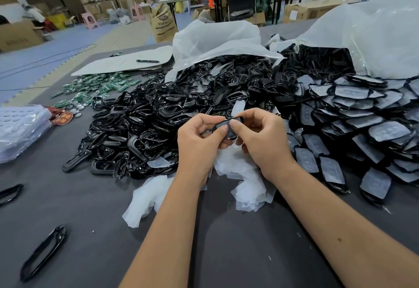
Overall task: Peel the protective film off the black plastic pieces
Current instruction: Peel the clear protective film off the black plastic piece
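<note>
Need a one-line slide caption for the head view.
Left hand and right hand peel protective film off a black plastic piece.

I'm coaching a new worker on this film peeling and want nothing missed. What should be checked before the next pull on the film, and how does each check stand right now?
1. Piece held firmly: ok. The left hand grips the black plastic piece.
2. Film edge caught: ok. The right hand pinches the film, which stands up above the piece.
3. Film fully off: not ok, one end is at the piece.
4. Place for waste film: ok, the peeled film pile lies below the hands.
5. More covered pieces within reach: ok, the stack of filmed pieces lies to the right.
6. Scratches on the piece: cannot tell.
</note>
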A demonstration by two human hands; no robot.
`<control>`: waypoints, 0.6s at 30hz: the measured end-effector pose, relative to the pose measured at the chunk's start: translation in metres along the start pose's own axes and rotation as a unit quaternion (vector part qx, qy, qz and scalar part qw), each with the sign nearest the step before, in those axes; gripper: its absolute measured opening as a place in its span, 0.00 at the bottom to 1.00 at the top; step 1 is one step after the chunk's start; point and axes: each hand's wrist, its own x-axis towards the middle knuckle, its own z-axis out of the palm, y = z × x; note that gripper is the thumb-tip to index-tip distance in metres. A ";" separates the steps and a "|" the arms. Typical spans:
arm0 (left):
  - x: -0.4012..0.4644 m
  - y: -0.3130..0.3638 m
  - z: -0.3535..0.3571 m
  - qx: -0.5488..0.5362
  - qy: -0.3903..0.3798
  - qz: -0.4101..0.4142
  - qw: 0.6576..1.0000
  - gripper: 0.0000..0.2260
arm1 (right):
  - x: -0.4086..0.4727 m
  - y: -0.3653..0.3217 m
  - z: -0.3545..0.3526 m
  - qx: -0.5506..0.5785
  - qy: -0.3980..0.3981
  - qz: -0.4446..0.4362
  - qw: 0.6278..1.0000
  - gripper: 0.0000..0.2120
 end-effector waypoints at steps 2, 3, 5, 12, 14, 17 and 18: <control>0.000 0.000 0.000 -0.003 -0.001 0.001 1.000 0.05 | 0.000 0.000 0.000 0.000 0.004 -0.001 1.000 0.03; 0.000 0.001 0.000 -0.004 0.000 0.001 1.000 0.05 | 0.000 0.000 -0.001 0.000 0.005 -0.001 1.000 0.04; 0.000 0.001 0.000 -0.007 0.002 -0.001 1.000 0.05 | -0.001 -0.001 -0.001 0.004 0.005 -0.002 1.000 0.04; -0.002 0.002 0.001 -0.005 0.004 0.007 1.000 0.06 | -0.002 -0.004 -0.001 0.039 -0.004 0.008 0.999 0.02; -0.003 0.002 0.000 -0.005 0.006 0.003 1.000 0.07 | -0.003 -0.005 -0.003 0.056 -0.011 0.016 0.998 0.03; -0.003 0.003 0.000 0.000 0.009 0.002 1.000 0.07 | -0.004 -0.005 -0.005 0.065 -0.019 0.021 0.997 0.06; -0.003 0.002 0.000 0.002 0.007 0.001 1.000 0.07 | -0.004 -0.004 -0.005 0.064 -0.021 0.020 0.997 0.07</control>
